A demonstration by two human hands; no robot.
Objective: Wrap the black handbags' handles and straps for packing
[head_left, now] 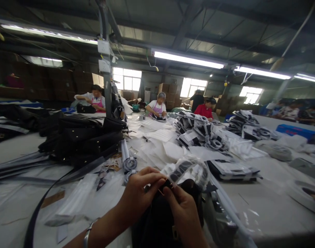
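In the head view, a black bag (154,224) with a small metal fitting stands in front of me at the table's near edge. My left hand (144,187) comes in from the lower left, a silver bracelet on its wrist. Its thumb and forefinger pinch a small black piece (165,186) at the top of the bag. Close beside it, my right hand (183,206) is closed on the same piece from the right. A thin light line shows by the fingertips; its kind is unclear. Clear wrapping with padded strips (183,170) lies just behind the hands.
Black bags (82,137) are heaped at the left. White paper sheets (160,134) cover the middle. Wrapped strap bundles (193,127) are piled to the right, and a tape roll (306,193) lies at far right. A metal post (105,75) rises behind. Several people work across the table.
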